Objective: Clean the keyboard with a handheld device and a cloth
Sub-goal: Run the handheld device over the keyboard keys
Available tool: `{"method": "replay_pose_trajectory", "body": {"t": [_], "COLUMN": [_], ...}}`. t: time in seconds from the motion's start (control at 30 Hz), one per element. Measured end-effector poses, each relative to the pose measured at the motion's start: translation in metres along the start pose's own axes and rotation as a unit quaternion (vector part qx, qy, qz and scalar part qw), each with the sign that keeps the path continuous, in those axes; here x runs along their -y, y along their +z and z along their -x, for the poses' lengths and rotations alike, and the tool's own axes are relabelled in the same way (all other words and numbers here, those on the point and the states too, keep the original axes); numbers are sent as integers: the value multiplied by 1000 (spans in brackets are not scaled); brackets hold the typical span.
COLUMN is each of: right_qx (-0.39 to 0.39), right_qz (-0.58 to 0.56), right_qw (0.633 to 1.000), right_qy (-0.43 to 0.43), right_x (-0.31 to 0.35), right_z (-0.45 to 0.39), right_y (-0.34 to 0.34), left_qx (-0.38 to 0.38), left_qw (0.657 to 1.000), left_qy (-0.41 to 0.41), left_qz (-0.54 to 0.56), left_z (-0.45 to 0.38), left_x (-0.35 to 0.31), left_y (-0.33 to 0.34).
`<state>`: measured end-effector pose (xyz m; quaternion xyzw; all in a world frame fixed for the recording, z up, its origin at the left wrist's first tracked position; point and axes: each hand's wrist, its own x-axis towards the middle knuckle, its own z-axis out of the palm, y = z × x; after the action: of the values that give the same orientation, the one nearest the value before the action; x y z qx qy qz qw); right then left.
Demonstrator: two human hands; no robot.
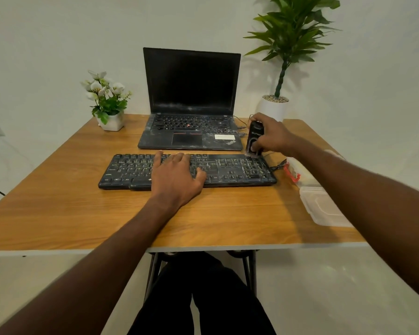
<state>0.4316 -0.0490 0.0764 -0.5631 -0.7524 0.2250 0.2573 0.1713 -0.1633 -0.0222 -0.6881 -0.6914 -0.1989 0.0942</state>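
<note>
Flat black dusty keyboard [186, 170] lies mid-frame on the wooden table [65, 197], just below an open black laptop [191, 102]. Left hand [177, 176] open, palm down, fingers spread on the centre keys. Right hand [272, 135] gripping an upright black handheld device [254, 140], its lower end touching the keyboard's upper right corner. Clear plastic container [324, 206] at right table edge.

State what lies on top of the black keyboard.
On the keyboard the left hand lies flat over the middle keys, hiding them. The right hand holds a black handheld device upright at its far right corner.
</note>
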Motion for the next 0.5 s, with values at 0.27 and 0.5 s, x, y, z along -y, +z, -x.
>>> {"method": "replay_pose_trajectory", "body": {"t": [0.27,0.5], "right_qx": [-28,-50], "right_qz": [81,52], "right_qw": [995,997], "right_qy": [-55,-37], "right_x": [14,6], "right_z": [6,10], "right_y": [23,16], "left_qx": [-6,-10], "left_qw": [1000,1000], "left_qy": [0,-3], "left_qz": [8,10], "left_z": [0,-1], "left_x": [0,0], "left_y": [1,1]}}
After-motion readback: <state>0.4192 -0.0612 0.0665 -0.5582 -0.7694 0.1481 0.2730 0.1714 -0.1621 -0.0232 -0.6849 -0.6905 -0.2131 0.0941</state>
